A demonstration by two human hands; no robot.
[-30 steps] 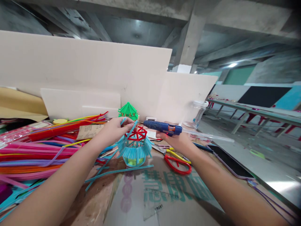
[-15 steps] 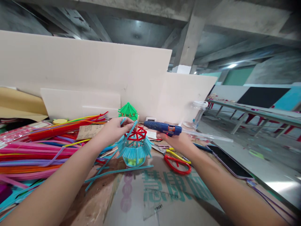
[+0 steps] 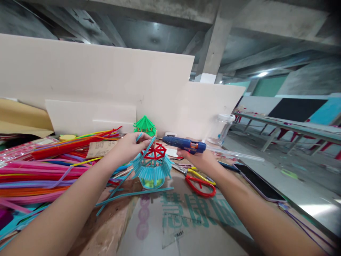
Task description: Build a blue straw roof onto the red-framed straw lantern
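Red-topped turquoise pipe-cleaner tower (image 3: 153,173), towards the far edge of the worktop (image 3: 106,227); left hand (image 3: 134,146) pinches a turquoise pipe-cleaner strip (image 3: 148,148), right hand (image 3: 197,159) grips a dark-blue plastic glue gun (image 3: 181,143) (nozzle (image 3: 165,139) near the strip). Pose unchanged over the last second, suggesting steady alignment.

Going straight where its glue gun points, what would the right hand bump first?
Probably the pale upright stick, then the blue strip in the left hand, though depth is unclear.
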